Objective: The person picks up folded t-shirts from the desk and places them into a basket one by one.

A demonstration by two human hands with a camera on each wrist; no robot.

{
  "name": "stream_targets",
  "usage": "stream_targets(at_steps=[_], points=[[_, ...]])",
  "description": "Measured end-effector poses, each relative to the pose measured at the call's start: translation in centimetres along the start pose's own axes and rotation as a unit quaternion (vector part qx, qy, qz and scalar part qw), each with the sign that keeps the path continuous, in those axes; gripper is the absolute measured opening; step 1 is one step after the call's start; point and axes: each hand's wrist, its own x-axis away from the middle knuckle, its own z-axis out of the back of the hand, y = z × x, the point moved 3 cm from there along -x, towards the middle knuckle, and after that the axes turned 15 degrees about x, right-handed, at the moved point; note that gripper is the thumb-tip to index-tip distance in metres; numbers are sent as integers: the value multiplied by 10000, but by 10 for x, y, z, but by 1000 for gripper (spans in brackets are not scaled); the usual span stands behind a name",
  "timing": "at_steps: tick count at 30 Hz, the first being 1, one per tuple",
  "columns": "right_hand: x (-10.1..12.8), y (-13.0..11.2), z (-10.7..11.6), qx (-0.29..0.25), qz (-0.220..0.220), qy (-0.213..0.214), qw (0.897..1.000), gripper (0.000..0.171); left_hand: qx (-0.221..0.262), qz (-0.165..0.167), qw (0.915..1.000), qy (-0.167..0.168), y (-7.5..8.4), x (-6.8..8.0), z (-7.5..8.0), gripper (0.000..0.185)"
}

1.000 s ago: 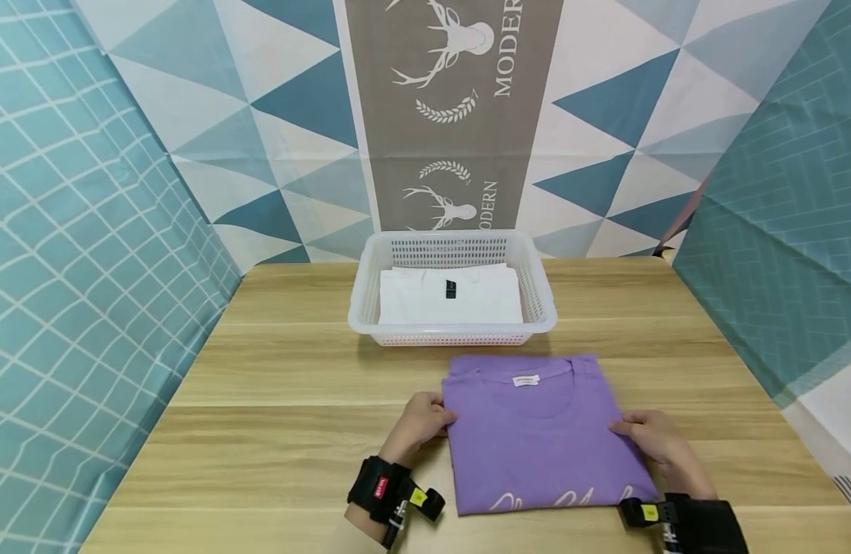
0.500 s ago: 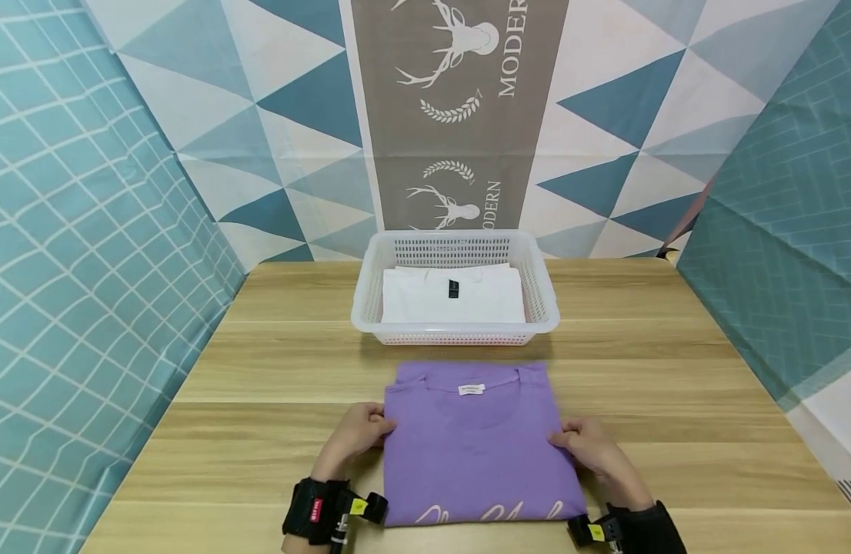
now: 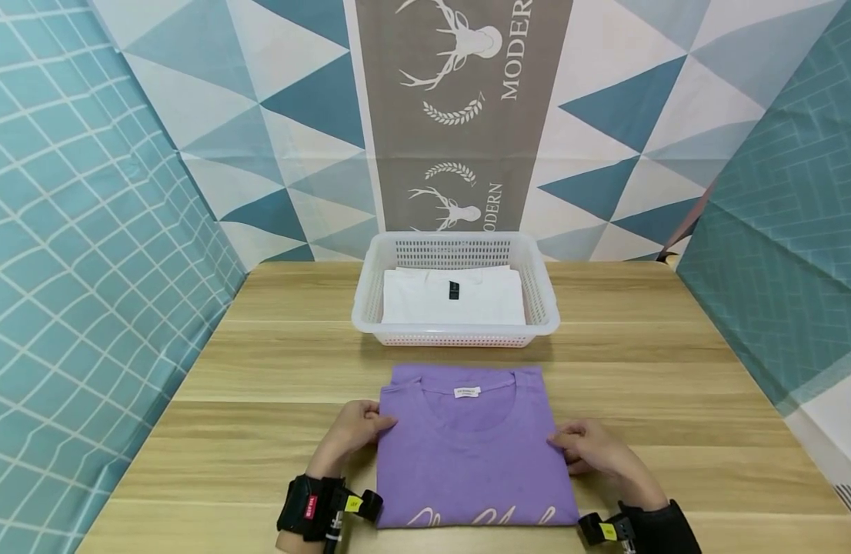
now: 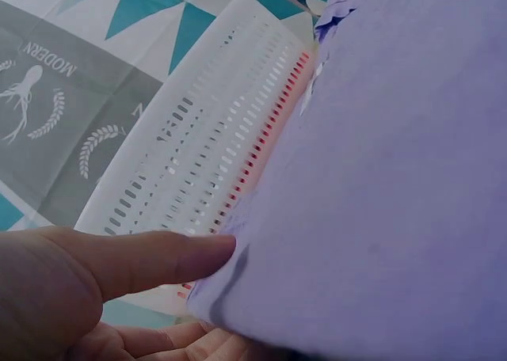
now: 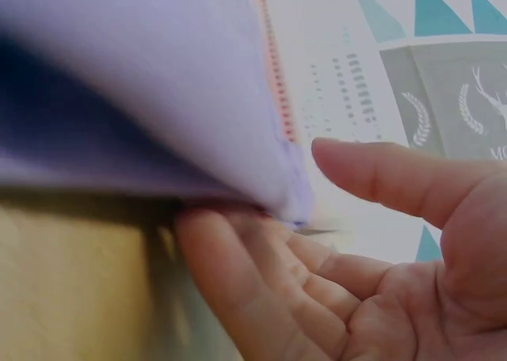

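Observation:
A folded purple T-shirt [image 3: 467, 462] lies on the table in front of the basket, its collar and white label toward the basket. My left hand [image 3: 356, 431] pinches its left edge. In the left wrist view the thumb [image 4: 190, 254] presses on top of the cloth while the fingers go beneath it. At the opposite edge is my right hand [image 3: 592, 450]. The right wrist view shows its thumb [image 5: 356, 167] raised apart from the fabric, and its fingers [image 5: 230, 266] extended under the shirt's edge.
Behind the shirt stands a white perforated plastic basket [image 3: 455, 329] with a folded white garment [image 3: 453, 306] inside. The wooden table [image 3: 273, 369] reaches to a patterned cloth backdrop [image 3: 315, 92]. Blue-green cloths hang at both sides.
Both hands have brought the purple T-shirt leftward, so it now sits in front of the basket. Over the last half second it has shifted only slightly further left.

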Motion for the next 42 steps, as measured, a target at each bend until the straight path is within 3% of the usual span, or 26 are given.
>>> stream_targets(at_steps=[4,10,15,21,25,29,34,42], points=[[-3,-2,10,-2,-88,77,9999,42,-6,141,9999,56,2,-4,0,20],[-17,-5,18,-63,-158,132,9998,48,-28,172,9997,155,5,-12,-1,22],[-30,-10,23,-257,-315,271,9988,46,-73,183,9997,175,7,-19,-3,20],[-45,-16,25,-232,-457,354,9981,32,-56,167,9996,198,9,-28,-5,43],[-53,-21,22,-299,-433,362,9980,25,-13,128,9997,226,9,-32,-7,36],[-58,-25,18,-337,-408,534,9972,28,84,-77,9993,351,9,-35,-11,21],[-61,-29,11,-380,-399,765,9955,31,74,-287,9975,642,8,-36,-19,33],[-60,-29,6,-230,-381,886,9951,43,414,-188,9964,722,1,-34,-22,42]])
